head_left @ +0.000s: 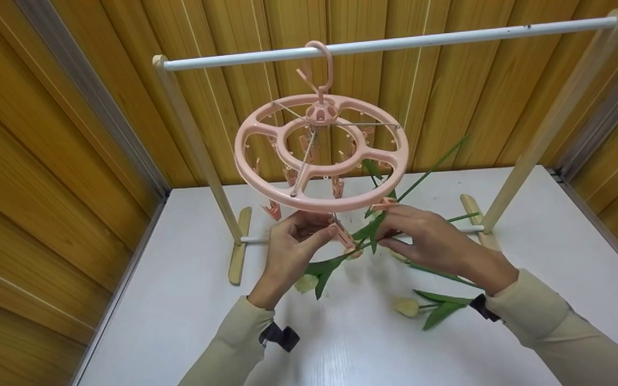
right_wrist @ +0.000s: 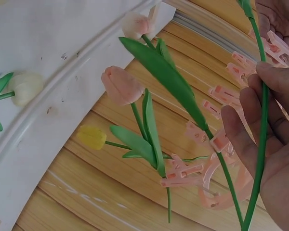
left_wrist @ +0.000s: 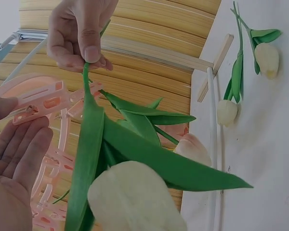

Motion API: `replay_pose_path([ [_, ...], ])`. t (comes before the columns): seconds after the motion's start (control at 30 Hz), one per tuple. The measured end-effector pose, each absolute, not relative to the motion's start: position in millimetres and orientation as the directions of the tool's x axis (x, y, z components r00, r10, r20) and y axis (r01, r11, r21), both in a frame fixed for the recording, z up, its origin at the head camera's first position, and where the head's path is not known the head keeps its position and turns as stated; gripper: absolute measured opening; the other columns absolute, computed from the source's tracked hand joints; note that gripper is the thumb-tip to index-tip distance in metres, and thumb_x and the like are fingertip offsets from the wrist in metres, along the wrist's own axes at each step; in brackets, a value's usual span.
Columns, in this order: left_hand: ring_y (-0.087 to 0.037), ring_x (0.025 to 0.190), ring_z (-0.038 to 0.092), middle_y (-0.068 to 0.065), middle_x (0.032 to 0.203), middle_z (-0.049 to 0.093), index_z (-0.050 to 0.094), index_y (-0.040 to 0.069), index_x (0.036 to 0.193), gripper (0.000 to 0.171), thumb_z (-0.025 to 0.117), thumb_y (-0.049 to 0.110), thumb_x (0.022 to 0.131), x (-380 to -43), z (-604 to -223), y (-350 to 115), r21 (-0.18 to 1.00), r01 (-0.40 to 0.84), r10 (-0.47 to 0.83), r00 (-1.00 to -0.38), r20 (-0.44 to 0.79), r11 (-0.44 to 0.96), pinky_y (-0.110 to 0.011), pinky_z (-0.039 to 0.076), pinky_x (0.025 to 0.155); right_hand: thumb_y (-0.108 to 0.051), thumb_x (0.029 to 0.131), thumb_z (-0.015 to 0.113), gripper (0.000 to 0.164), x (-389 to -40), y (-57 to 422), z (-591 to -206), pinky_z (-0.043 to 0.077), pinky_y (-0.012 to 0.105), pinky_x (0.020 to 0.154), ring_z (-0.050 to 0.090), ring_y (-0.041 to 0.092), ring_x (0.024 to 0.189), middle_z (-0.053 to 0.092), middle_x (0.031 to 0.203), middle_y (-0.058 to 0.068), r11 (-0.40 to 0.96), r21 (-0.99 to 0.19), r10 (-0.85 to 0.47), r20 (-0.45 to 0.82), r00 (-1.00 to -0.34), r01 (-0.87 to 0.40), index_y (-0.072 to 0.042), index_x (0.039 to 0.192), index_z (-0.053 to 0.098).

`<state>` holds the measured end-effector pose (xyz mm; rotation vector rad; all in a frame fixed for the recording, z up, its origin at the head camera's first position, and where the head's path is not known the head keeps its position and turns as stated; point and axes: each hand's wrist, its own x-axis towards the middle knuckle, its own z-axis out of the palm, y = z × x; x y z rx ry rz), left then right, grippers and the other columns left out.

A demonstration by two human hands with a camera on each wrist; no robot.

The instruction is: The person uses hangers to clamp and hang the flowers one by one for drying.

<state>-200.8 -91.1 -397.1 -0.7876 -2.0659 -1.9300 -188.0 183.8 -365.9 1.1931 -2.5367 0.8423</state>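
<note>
A pink round clip hanger [head_left: 309,202] hangs by its hook, with pink clips around it. My left hand [head_left: 294,249] pinches one pink clothespin [left_wrist: 41,102] between thumb and fingers, below the hanger's near rim. The stem of a white artificial tulip [left_wrist: 135,197] is between the thumb and fingers of my right hand [head_left: 429,238]; its flower points down and its stem lies close to that clothespin. Whether the clothespin's jaws grip the stem I cannot tell. A pink tulip [right_wrist: 122,85], a yellow tulip [right_wrist: 91,137] and a pale pink-white tulip [right_wrist: 135,25] hang upside down around the hanger.
The hook sits on a white rail [head_left: 421,41] between wooden posts [head_left: 550,128]. Another white tulip [head_left: 406,307] lies on the white table [head_left: 142,321], in front of my right hand. Wood-patterned panels [head_left: 35,214] stand behind and at both sides.
</note>
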Motion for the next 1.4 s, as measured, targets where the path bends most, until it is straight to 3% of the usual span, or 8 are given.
replay_pose_path([
  [0.4,-0.025,0.097,0.076,-0.011,0.107,0.077,0.073,-0.004,0.118,0.026,0.080,0.007,0.095,-200.7,-397.4,-88.3,0.854,0.521,0.242,-0.829,0.505,0.002,-0.039,0.064,0.089,-0.001,0.091,0.083,0.024,-189.9,168.5,-364.7,0.061,0.032,0.093,0.066,0.010,0.101,0.072,0.110,-0.005,0.503,-0.396,-0.634,0.435,-0.640,-0.768,-0.009,0.112,0.075],
  [0.67,-0.024,0.095,0.076,-0.008,0.105,0.077,0.074,-0.003,0.116,0.025,0.079,0.009,0.095,-201.0,-398.1,-88.7,0.856,0.518,0.240,-0.829,0.505,-0.013,-0.039,0.064,0.087,0.004,0.089,0.083,0.019,-192.5,160.4,-367.6,0.064,0.033,0.079,0.068,0.012,0.091,0.072,0.100,-0.001,0.451,-0.344,-0.654,0.500,-0.567,-0.824,-0.007,0.103,0.075],
  [1.4,-0.024,0.095,0.075,-0.011,0.106,0.076,0.072,-0.006,0.116,0.026,0.079,0.007,0.094,-200.8,-398.4,-89.4,0.844,0.536,0.251,-0.817,0.519,-0.002,-0.035,0.063,0.086,0.009,0.087,0.083,0.024,-193.6,153.7,-369.1,0.064,0.032,0.077,0.068,0.014,0.092,0.071,0.101,0.001,0.386,-0.374,-0.668,0.518,-0.535,-0.843,-0.005,0.104,0.073],
])
